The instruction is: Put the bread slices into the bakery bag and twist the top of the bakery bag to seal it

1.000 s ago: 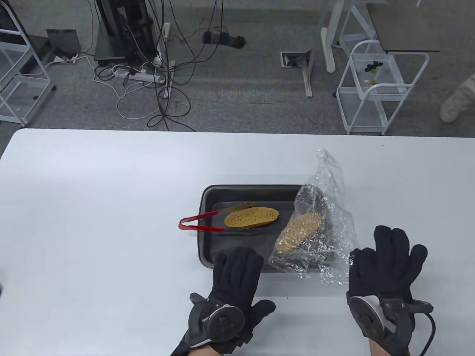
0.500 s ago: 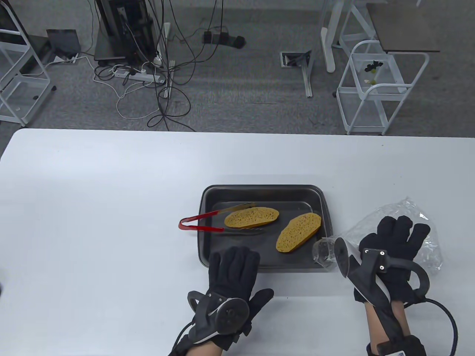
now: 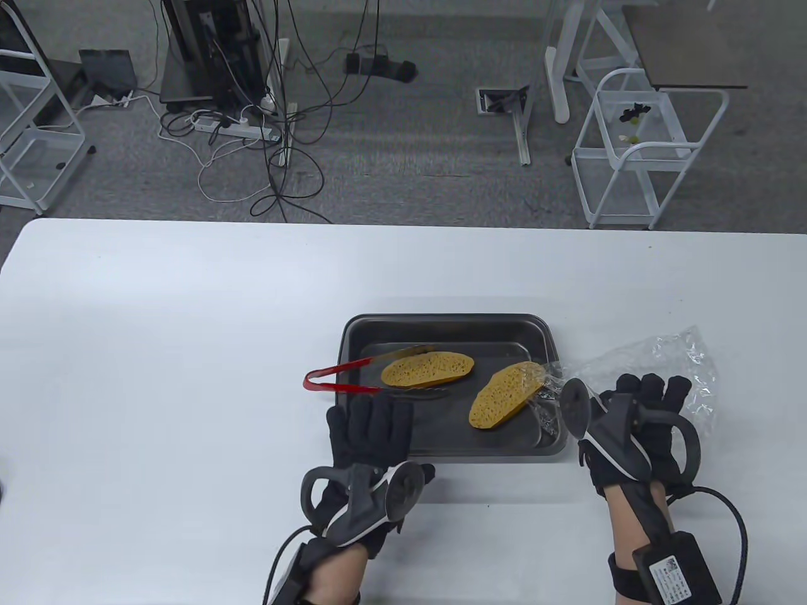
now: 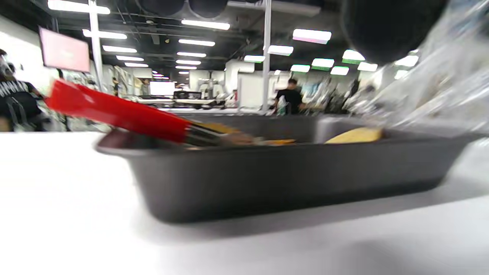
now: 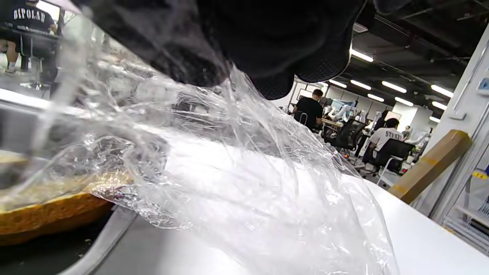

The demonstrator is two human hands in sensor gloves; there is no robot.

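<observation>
Two golden bread slices lie in a dark baking tray (image 3: 441, 321): the left slice (image 3: 427, 370) and the right slice (image 3: 504, 396). My right hand (image 3: 643, 403) grips the clear bakery bag (image 3: 668, 359) just right of the tray. The bag's crumpled left end lies over the tray's right rim, at the right slice's end. In the right wrist view the bag (image 5: 237, 179) hangs from my fingers (image 5: 248, 38) beside that slice (image 5: 49, 214). My left hand (image 3: 369, 422) lies with straight fingers at the tray's near left corner, holding nothing.
Red-handled tongs (image 3: 340, 378) rest across the tray's left rim, tips beside the left slice, just beyond my left fingertips. The left wrist view shows the tongs (image 4: 114, 112) over the tray wall (image 4: 286, 179). A white table (image 3: 157, 353) spreads left; the floor has cables and carts.
My right hand took the bag off the tray to the right, then turned and brought its end back to the tray's right rim. My left hand slid left toward the tongs and rolled sideways.
</observation>
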